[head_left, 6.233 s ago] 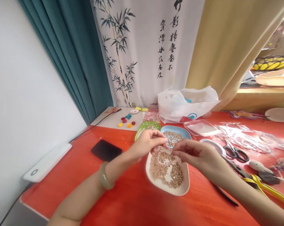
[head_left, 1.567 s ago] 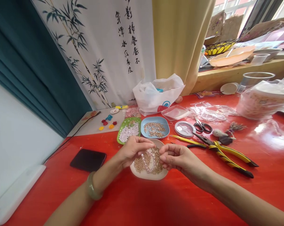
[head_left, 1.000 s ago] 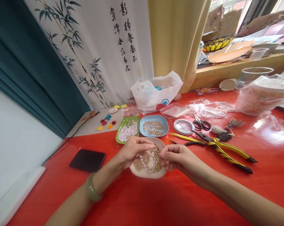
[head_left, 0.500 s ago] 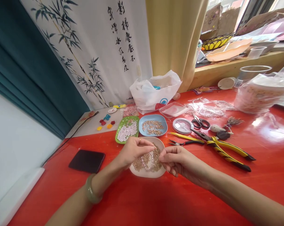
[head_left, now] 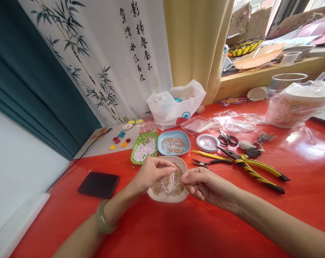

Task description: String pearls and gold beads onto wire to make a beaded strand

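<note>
My left hand (head_left: 152, 172) is closed in a pinch over the white plate (head_left: 155, 197), its thumb and forefinger pressed together. Opposite it, at the plate's right edge, my right hand (head_left: 201, 182) pinches too, with the other fingers curled. A strand of pale pearly beads (head_left: 168, 189) hangs in a loop below and between the fingertips; its thread is too fine to make out. Loose gold beads (head_left: 157, 187) lie in the plate under it. Just behind are a green tray (head_left: 133, 154) of white pearl beads and a blue tray (head_left: 188, 147) of gold beads.
Pliers with yellow-black handles (head_left: 255, 173), small pliers (head_left: 215, 162), yellow tweezers (head_left: 209, 155), scissors (head_left: 228, 139) and a thread spool (head_left: 207, 142) lie to the right. A phone (head_left: 98, 184) is at left. A white plastic bag (head_left: 168, 111) stands behind the trays.
The view has shifted very slightly. Both hands keep their pinch over the plate, and the right fingers have moved only a little.
</note>
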Demonstrator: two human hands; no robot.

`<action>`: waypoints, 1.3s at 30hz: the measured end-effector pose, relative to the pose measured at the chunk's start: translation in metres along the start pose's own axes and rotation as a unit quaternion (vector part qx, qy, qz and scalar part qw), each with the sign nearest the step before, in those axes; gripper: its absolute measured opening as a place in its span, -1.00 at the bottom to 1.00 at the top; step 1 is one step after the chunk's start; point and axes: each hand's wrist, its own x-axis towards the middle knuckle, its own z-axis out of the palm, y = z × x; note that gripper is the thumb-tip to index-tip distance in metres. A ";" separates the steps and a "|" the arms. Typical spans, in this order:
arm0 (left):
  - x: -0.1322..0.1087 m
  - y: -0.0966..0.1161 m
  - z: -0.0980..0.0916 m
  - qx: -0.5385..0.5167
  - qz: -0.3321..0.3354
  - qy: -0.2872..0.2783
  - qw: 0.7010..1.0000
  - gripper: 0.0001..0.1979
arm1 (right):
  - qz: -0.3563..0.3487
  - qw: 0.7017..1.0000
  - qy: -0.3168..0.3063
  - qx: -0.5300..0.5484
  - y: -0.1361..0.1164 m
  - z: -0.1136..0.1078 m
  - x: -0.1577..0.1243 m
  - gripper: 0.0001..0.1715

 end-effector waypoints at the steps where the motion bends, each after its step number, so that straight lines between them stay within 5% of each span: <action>1: 0.000 0.000 0.000 -0.002 0.000 0.000 1.000 -0.83 | 0.001 1.000 -0.001 0.002 0.000 -0.001 0.000 -0.83; 39: -0.002 0.003 0.000 0.052 0.008 0.008 0.999 -0.75 | -0.043 0.996 0.020 -0.077 0.008 0.000 0.002 -0.86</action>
